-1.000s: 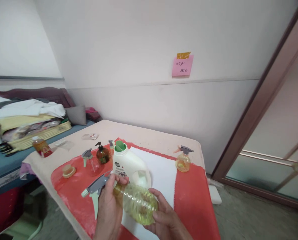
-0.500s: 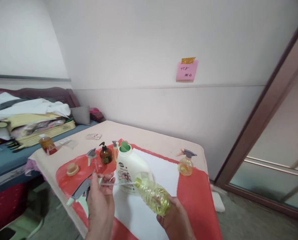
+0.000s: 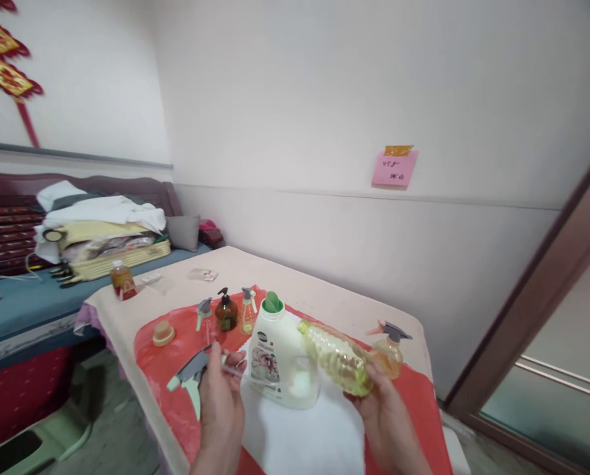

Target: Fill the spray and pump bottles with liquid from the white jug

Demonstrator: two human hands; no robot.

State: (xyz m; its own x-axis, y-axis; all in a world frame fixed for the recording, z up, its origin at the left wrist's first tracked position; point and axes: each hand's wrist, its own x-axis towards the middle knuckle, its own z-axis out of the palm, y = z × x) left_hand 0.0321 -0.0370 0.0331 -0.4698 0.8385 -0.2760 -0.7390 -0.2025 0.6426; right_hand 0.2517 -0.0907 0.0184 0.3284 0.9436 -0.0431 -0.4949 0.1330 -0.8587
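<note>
In my left hand is a grey and pale green spray trigger head, its clear dip tube pointing right across the front of a white jug. My right hand is wrapped round the base of a ribbed yellow-green clear bottle, which lies tilted with its neck up to the left. The bottle's open neck is beside the white jug, apart from the tube. A green cap or spout sits in the jug's mouth.
Behind stand a dark pump bottle, two spray bottles and a tan lid. Another spray bottle stands right, beyond my right hand. An amber bottle stands at the table's left edge. Under the jug lies white paper on red sheeting.
The bottle's neck has come away from the dip tube as my right hand moved it up and right. My left hand still holds the trigger head. The camera view has turned left.
</note>
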